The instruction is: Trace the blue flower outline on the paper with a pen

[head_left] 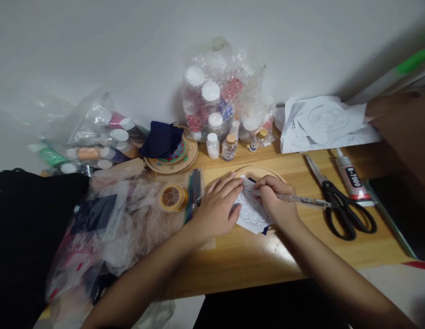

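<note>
A white paper printed with a curling flower-like line pattern lies on the wooden table, with dark blue fabric showing past its edges. Under them, part of a round wooden hoop can be seen. My right hand pinches a clear-barrelled pen, its tip at the pattern on the paper. Fingers stretched out, my left hand lies flat over the paper's left edge and the table beside it.
Black-handled scissors, a B-7000 glue tube and a phone lie on the right. Bead bottles in plastic bags and printed sheets stand behind. Left are a yellow thread spool, pens and plastic bags.
</note>
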A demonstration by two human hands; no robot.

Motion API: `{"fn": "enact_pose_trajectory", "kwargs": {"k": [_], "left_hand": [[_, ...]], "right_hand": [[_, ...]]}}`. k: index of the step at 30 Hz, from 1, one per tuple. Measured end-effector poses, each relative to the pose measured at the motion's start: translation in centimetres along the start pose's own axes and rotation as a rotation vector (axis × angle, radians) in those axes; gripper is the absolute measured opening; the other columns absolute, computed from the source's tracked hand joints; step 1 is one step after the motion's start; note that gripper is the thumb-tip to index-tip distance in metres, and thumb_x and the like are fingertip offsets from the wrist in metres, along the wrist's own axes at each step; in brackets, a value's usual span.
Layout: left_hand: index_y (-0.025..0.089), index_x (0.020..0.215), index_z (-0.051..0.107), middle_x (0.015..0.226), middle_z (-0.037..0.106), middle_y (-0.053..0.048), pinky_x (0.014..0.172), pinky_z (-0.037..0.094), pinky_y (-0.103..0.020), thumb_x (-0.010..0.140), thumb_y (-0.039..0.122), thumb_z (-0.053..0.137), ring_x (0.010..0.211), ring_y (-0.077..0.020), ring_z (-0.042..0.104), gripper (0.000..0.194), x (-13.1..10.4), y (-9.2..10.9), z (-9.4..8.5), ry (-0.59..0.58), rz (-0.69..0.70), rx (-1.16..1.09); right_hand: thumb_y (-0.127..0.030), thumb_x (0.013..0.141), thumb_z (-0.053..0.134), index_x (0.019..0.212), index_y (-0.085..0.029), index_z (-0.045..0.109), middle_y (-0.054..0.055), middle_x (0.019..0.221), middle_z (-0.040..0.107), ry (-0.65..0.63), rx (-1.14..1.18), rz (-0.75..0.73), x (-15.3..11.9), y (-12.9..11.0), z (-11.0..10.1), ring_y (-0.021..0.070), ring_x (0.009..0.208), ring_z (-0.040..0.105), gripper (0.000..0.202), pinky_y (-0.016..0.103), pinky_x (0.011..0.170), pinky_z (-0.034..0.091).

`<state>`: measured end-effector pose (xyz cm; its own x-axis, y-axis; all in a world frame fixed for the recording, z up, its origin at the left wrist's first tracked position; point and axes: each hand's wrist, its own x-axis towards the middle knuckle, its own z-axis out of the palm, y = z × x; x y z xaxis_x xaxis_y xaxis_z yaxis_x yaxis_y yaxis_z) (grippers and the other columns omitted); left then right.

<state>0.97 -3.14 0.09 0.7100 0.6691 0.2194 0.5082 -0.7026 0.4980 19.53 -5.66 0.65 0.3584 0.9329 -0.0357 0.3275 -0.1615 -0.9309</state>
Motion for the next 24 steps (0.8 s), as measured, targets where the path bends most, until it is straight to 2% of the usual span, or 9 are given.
{"fn": "enact_pose_trajectory", "kwargs": {"k": [3,6,12,18,24], "left_hand": [[0.01,0.134,0.058,0.148,0.06,-0.015,0.12,0.042,-0.055,0.094,0.018,0.052,0.148,-0.0311,0.046,0.041,0.0,0.04,-0.06,-0.006,0.0,-0.002],[0.013,0.133,0.059,0.149,0.059,-0.014,0.121,0.041,-0.055,0.093,0.017,0.053,0.149,-0.0294,0.045,0.041,0.01,0.03,-0.1,-0.03,-0.013,-0.006],[0.015,0.135,0.059,0.151,0.058,-0.013,0.123,0.038,-0.055,0.093,0.016,0.054,0.15,-0.0288,0.043,0.042,0.05,-0.01,-0.12,-0.056,-0.031,-0.021],[0.01,0.134,0.059,0.15,0.059,-0.014,0.122,0.039,-0.054,0.093,0.016,0.054,0.149,-0.0303,0.045,0.042,-0.02,-0.06,-0.09,-0.032,-0.01,-0.016],[0.013,0.135,0.059,0.151,0.058,-0.013,0.123,0.038,-0.054,0.093,0.016,0.054,0.151,-0.0293,0.042,0.042,0.02,0.01,-0.08,-0.039,-0.018,-0.021]], "right_hand": [[-0.027,0.07,0.053,0.059,-0.022,0.065,-0.002,0.055,0.064,0.001,-0.004,-0.008,0.0,0.06,-0.03,0.0148,0.053,0.057,0.017,0.028,0.053,0.043],[-0.025,0.07,0.053,0.059,-0.022,0.064,-0.002,0.054,0.063,0.004,0.01,-0.014,-0.08,-0.06,0.02,0.0145,0.052,0.056,0.017,0.028,0.054,0.044],[-0.024,0.069,0.05,0.057,-0.023,0.064,-0.001,0.052,0.061,0.072,0.002,-0.014,-0.17,-0.39,0.17,0.0137,0.049,0.054,0.018,0.028,0.053,0.045],[-0.024,0.069,0.051,0.057,-0.023,0.063,-0.001,0.053,0.062,0.05,-0.007,-0.017,-0.14,-0.41,0.19,0.0137,0.051,0.055,0.017,0.028,0.053,0.045],[-0.024,0.069,0.051,0.059,-0.022,0.065,-0.002,0.052,0.061,0.041,-0.026,-0.026,-0.13,-0.38,0.21,0.0133,0.051,0.055,0.017,0.028,0.053,0.043]]}}
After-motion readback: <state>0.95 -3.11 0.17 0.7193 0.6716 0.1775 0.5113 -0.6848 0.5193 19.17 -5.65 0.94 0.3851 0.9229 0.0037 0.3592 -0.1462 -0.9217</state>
